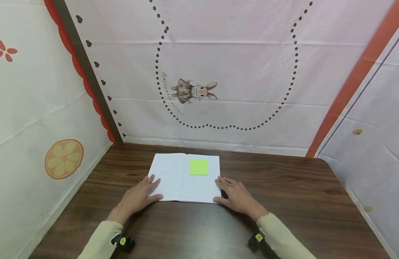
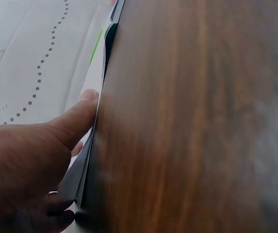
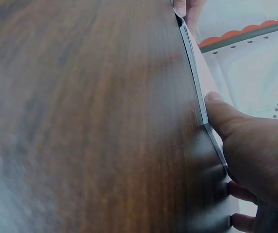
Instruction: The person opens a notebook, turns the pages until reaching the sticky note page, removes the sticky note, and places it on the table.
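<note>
An open notebook [image 1: 168, 176] with white lined pages lies on the brown wooden table. A bright green sticky note [image 1: 198, 167] is on the upper part of its right page. My left hand [image 1: 139, 196] rests at the notebook's left edge, its thumb on the lower left page and its fingers spread. At the opposite edge, my right hand [image 1: 235, 196] touches the right page with thumb and fingertips. In the left wrist view, the left thumb [image 2: 83, 114] lies on the paper; the right wrist view shows the right thumb [image 3: 219, 109] likewise. Some fingertips are partly hidden.
The wooden table [image 1: 283, 201] stretches around the notebook on every side. Behind it hangs a pale cloth [image 1: 251, 79] printed with a rabbit and dots. More cloth [image 1: 21, 144] walls off the left, and another panel the right. Each sleeve has a dark wrist device [image 1: 125, 242].
</note>
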Demonstrator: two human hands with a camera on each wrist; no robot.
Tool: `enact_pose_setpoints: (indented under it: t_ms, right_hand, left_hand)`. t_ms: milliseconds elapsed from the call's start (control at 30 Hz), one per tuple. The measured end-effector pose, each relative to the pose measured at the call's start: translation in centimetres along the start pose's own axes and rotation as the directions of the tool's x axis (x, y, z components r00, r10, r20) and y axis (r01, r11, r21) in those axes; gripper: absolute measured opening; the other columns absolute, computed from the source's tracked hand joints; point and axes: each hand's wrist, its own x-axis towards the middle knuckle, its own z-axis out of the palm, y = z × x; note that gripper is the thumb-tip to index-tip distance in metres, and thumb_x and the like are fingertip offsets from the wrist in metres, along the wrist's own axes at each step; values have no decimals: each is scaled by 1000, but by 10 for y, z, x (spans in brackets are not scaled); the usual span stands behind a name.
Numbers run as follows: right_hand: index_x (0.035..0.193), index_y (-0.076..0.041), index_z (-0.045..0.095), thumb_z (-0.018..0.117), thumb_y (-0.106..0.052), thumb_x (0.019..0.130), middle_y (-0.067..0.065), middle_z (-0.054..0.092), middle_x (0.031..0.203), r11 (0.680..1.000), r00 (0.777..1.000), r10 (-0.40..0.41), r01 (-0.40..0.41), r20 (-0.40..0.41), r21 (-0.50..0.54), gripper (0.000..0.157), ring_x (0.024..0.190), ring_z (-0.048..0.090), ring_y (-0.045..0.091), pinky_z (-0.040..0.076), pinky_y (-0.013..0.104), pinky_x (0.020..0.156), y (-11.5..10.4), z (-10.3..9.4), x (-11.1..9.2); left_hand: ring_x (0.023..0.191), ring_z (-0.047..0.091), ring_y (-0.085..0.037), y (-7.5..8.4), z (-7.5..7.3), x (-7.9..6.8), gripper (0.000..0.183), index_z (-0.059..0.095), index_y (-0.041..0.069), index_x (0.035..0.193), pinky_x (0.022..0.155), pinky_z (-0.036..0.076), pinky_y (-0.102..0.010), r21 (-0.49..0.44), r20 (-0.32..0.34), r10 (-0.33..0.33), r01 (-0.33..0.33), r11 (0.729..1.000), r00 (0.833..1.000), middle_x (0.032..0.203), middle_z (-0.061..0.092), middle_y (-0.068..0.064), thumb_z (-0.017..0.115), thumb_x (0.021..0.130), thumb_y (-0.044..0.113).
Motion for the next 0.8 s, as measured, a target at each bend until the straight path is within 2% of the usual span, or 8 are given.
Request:
enact_pose_setpoints:
  t_ms: [67, 300, 433, 533, 667, 800]
  right_hand:
    - [155, -12, 46, 62, -59, 96, 8, 41, 161, 1000, 1000, -2, 2, 0, 4, 77, 147, 40, 34, 35, 64, 113, 0, 0, 0]
    - [154, -10, 47, 60, -58, 97, 10, 43, 160, 999, 999, -31, 31, 13, -19, 75, 145, 43, 35, 36, 68, 110, 1, -4, 0]
    - [148, -7, 54, 61, -56, 98, 13, 49, 155, 995, 997, -68, 70, 35, -70, 70, 139, 49, 37, 42, 62, 108, 0, -11, 7]
    - [137, -4, 64, 66, -51, 97, 16, 59, 145, 988, 994, -103, 107, 41, -109, 62, 130, 58, 37, 49, 56, 104, -1, -19, 15]
    - [122, -5, 73, 73, -46, 93, 11, 72, 122, 979, 989, -146, 146, 11, -145, 50, 115, 65, 32, 54, 49, 97, -4, -32, 30]
    - [121, -6, 74, 76, -46, 90, 6, 75, 116, 976, 983, -180, 173, -39, -135, 51, 112, 67, 28, 55, 46, 95, -6, -39, 51]
  left_hand:
    - [150, 28, -46, -2, 0, -2, 77, 48, 9, 153, 109, 33, -72, 7, -9, 0, 0, 1000, 1000, 162, 33, -22, 63, 95, 57]
    - [150, 27, -45, -3, 0, -6, 77, 46, 3, 153, 113, 32, -67, 5, -18, 78, -78, 997, 997, 162, 32, -24, 60, 98, 55]
    - [151, 26, -44, -4, -2, -6, 76, 44, 2, 153, 115, 31, -65, -6, -4, 91, -91, 996, 996, 163, 31, -24, 60, 99, 53]
    - [151, 27, -44, -4, -2, -5, 76, 45, 1, 153, 115, 32, -64, -8, 3, 88, -88, 996, 996, 162, 31, -24, 60, 99, 52]
    - [150, 28, -44, -3, -3, -3, 75, 46, 1, 152, 114, 33, -64, -6, 11, 90, -90, 996, 996, 162, 33, -25, 61, 99, 52]
    - [150, 28, -44, -3, -3, -3, 75, 47, 1, 152, 114, 33, -65, -11, 14, 88, -88, 996, 996, 161, 33, -25, 61, 98, 51]
